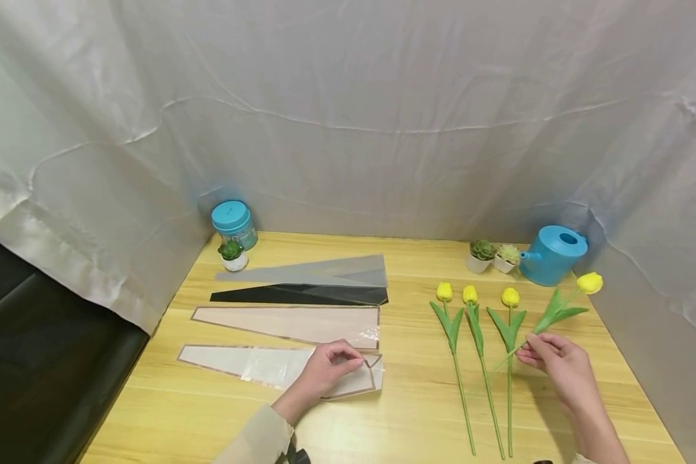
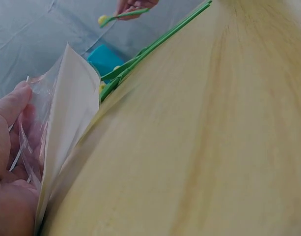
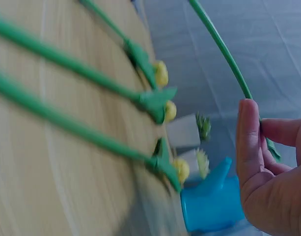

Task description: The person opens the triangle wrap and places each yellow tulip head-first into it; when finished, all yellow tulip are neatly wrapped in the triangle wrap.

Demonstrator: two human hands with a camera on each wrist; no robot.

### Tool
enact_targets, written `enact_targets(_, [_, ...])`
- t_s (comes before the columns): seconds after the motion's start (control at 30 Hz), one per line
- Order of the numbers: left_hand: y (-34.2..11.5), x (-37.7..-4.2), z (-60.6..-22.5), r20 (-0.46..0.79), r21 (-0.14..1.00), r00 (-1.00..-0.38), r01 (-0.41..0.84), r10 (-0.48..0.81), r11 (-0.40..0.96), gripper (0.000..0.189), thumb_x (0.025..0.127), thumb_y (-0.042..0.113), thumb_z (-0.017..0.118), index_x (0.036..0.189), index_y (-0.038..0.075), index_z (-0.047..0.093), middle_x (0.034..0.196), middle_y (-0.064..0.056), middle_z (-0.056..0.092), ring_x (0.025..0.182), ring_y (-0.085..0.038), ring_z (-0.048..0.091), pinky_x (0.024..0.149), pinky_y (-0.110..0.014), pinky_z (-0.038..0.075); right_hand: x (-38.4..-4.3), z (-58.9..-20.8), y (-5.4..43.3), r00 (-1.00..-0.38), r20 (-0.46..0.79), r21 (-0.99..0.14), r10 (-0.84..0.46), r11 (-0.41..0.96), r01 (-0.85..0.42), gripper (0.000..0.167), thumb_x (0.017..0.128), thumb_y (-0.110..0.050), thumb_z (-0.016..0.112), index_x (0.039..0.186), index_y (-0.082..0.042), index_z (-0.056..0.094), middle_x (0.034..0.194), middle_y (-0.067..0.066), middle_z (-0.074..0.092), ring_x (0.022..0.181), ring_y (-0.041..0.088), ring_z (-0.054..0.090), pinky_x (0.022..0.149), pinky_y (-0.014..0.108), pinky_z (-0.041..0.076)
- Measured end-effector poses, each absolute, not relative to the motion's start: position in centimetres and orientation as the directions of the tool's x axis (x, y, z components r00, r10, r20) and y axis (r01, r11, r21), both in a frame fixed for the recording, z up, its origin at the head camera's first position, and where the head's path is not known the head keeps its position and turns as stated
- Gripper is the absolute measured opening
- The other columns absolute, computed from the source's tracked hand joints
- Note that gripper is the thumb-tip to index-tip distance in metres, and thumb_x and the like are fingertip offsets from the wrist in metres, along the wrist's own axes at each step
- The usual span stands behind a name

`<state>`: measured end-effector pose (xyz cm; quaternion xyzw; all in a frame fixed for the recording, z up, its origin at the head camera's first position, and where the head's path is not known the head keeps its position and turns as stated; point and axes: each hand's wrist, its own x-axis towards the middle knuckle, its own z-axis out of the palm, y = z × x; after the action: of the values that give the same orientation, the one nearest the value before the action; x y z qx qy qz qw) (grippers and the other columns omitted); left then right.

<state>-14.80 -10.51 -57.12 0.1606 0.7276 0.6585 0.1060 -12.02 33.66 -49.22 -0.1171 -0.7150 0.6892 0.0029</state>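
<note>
My right hand [image 1: 564,366] pinches the green stem [image 3: 223,46] of a yellow artificial tulip [image 1: 548,316] just below its leaves, holding it tilted above the table. Three more tulips lie side by side to its left: one [image 1: 453,335], a second [image 1: 475,325] and a third [image 1: 507,332]. At the front centre, my left hand [image 1: 327,372] grips the clear film [image 2: 49,78] at the wide right end of a white tapered flower sleeve [image 1: 220,359] with a brown border. The film stands away from the white sheet there. Some of the left fingers are hidden behind the film.
Behind the gripped sleeve lie a pinkish sleeve [image 1: 290,320], a black one [image 1: 301,294] and grey ones [image 1: 325,269]. A blue-lidded jar [image 1: 232,219] and potted succulent [image 1: 232,256] stand back left. Two small succulents [image 1: 480,256] and a blue watering can [image 1: 551,258] stand back right.
</note>
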Motion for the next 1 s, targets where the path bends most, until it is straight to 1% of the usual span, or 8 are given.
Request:
enact_targets(0.07, [-10.5,-14.8,-57.2,0.062,0.992,-0.924,0.098,0.377,0.077,0.014,0.094,0.016,0.077,0.103,0.006,0.077,0.102,-0.012,0.076,0.095,-0.009,0.068,0.092,-0.023,0.053,-12.0,-49.0,32.8,-0.977,-0.128,-0.992,0.169,-0.013,0.127,0.014,0.104,-0.018,0.065,0.098,-0.006,0.069,0.083,-0.002,0.077,0.076,0.013,0.077,0.075,0.027,0.062])
enact_targets(0.2, [-10.4,-14.9,-57.4,0.076,0.993,-0.920,0.106,0.385,0.058,0.014,0.094,0.015,0.076,0.104,0.004,0.077,0.103,-0.014,0.076,0.096,-0.008,0.069,0.091,-0.023,0.054,-11.8,-48.8,30.9,-0.981,-0.086,-0.996,0.174,-0.050,0.079,0.020,0.104,-0.018,0.064,0.101,0.002,0.066,0.084,-0.001,0.077,0.079,0.011,0.077,0.075,0.025,0.062])
enact_targets(0.3, [-10.4,-14.9,-57.4,0.087,0.992,-0.919,0.114,0.385,0.049,0.014,0.095,0.014,0.076,0.103,0.003,0.077,0.103,-0.015,0.076,0.095,-0.009,0.069,0.090,-0.023,0.054,-11.7,-48.7,29.3,-0.980,-0.064,-0.996,0.187,-0.065,0.053,0.021,0.104,-0.018,0.064,0.103,0.003,0.065,0.085,0.000,0.078,0.081,0.010,0.077,0.076,0.025,0.062])
enact_targets(0.4, [-10.4,-14.9,-57.5,0.094,0.992,-0.918,0.120,0.385,0.044,0.014,0.095,0.013,0.076,0.103,0.003,0.077,0.103,-0.015,0.076,0.095,-0.008,0.069,0.090,-0.023,0.054,-11.6,-48.7,27.6,-0.975,-0.055,-0.996,0.216,-0.083,0.038,0.019,0.104,-0.014,0.064,0.103,0.005,0.063,0.085,0.002,0.078,0.081,0.012,0.078,0.076,0.026,0.062])
enact_targets(0.6, [-10.5,-14.8,-57.3,0.093,0.992,-0.921,0.117,0.378,0.040,0.014,0.094,0.013,0.076,0.103,0.002,0.076,0.103,-0.014,0.075,0.095,-0.009,0.068,0.090,-0.024,0.054,-11.4,-49.2,23.6,-0.958,-0.064,-0.994,0.279,-0.100,0.038,0.023,0.103,-0.011,0.066,0.105,0.011,0.061,0.084,0.005,0.078,0.079,0.014,0.078,0.076,0.028,0.062])
enact_targets(0.83, [-10.3,-14.8,-57.0,0.085,0.991,-0.931,0.117,0.355,0.070,0.013,0.094,0.016,0.077,0.102,0.006,0.077,0.103,-0.011,0.076,0.096,-0.010,0.068,0.091,-0.024,0.054,-11.0,-50.5,19.6,-0.959,-0.107,-0.990,0.261,-0.116,0.079,0.026,0.102,-0.007,0.066,0.111,0.016,0.059,0.087,0.009,0.079,0.081,0.017,0.079,0.079,0.030,0.063])
enact_targets(1.0, [-10.1,-14.8,-57.0,0.092,0.992,-0.934,0.117,0.346,0.052,0.014,0.094,0.015,0.077,0.103,0.004,0.077,0.103,-0.012,0.075,0.095,-0.010,0.068,0.091,-0.025,0.055,-10.9,-50.9,17.7,-0.964,-0.124,-0.988,0.234,-0.118,0.098,0.025,0.100,-0.004,0.067,0.113,0.016,0.059,0.089,0.012,0.079,0.083,0.018,0.079,0.080,0.031,0.063])
